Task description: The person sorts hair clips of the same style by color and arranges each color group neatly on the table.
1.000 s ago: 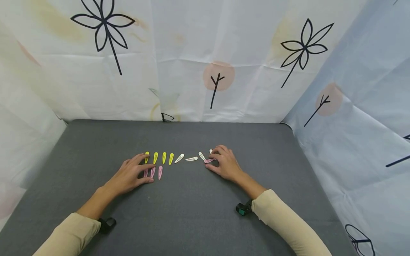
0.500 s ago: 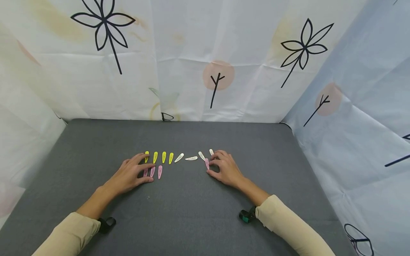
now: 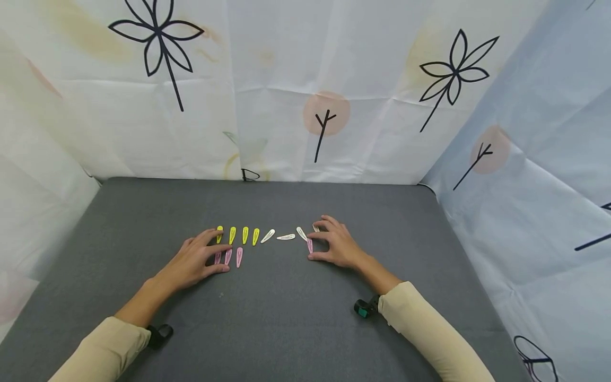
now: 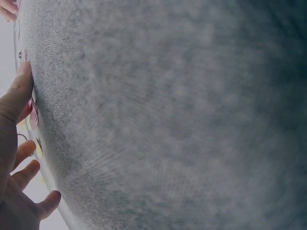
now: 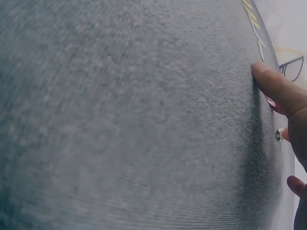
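In the head view, my right hand [image 3: 338, 245] pinches a pink snap hair clip [image 3: 310, 246] lengthwise between thumb and forefinger, low over the table. A white hair clip [image 3: 301, 233] lies just beyond it, and another white clip [image 3: 316, 228] is partly covered by the fingers. My left hand [image 3: 191, 260] rests on the table with its fingers spread around two pink clips [image 3: 228, 257], partly hidden. One more pink clip [image 3: 239, 257] lies right of its fingertips. Above them runs a row of several yellow clips [image 3: 245, 235], the leftmost partly under a left finger.
Two more white clips, a slanted one [image 3: 268, 236] and a nearly level one [image 3: 286, 237], lie between the yellow row and my right hand. The grey table [image 3: 277, 329] meets a printed white cloth [image 3: 277, 106] at its back edge.
The pink clip in my right hand has turned from nearly level to upright. Those fingers have shifted slightly, covering more of the far white clip than half a second ago. My left hand stays put.
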Demonstrator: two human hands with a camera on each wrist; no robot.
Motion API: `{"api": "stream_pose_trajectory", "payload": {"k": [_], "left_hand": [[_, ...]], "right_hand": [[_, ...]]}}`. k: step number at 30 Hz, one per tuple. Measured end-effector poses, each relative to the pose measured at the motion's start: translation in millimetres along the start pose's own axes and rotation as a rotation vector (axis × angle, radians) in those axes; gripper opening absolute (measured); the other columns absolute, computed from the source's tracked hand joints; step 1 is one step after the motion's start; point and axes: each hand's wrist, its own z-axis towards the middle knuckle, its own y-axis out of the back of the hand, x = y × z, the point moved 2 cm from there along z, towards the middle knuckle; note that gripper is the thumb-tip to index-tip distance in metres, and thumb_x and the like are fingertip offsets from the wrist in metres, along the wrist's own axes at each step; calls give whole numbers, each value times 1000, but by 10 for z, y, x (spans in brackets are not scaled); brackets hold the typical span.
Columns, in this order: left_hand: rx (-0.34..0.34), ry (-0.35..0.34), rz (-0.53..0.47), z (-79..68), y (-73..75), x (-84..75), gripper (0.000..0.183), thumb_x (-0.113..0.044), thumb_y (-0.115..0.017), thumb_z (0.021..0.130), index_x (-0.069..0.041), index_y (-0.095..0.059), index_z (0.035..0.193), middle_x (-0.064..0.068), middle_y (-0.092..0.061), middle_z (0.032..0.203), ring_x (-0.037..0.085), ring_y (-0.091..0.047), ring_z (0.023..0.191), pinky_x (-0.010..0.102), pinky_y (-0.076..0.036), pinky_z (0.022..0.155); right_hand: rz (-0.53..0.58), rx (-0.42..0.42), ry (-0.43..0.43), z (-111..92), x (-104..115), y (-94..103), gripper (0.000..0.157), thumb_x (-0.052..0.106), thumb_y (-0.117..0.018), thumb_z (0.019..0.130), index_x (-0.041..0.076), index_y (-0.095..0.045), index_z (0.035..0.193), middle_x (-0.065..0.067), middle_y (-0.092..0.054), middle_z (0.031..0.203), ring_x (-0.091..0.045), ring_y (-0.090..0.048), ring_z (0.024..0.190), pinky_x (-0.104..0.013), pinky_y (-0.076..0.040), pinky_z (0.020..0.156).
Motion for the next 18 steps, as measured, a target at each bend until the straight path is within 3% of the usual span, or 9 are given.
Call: {"api": "stream_pose_trajectory", "payload": {"k": [9, 18], "left_hand": [[18, 13, 5, 15, -9, 3, 53, -39, -81, 82, -11, -70, 126, 22, -47, 144, 40, -37, 137, 68, -32, 100], [21, 13, -1, 10, -3, -14, 53, -38, -81, 82, -10, -70, 126, 23, -46, 144, 41, -36, 137, 68, -32, 100]], "right_hand": [[0, -77, 9, -11, 46, -33, 50, 44, -86, 74, 10, -76, 109, -12, -60, 129, -34, -41, 137, -62, -37, 100], [-4, -88, 67, 168, 358, -146, 51, 47, -85, 75, 10, -76, 109, -11, -60, 128, -33, -42, 136, -58, -38, 101]]}}
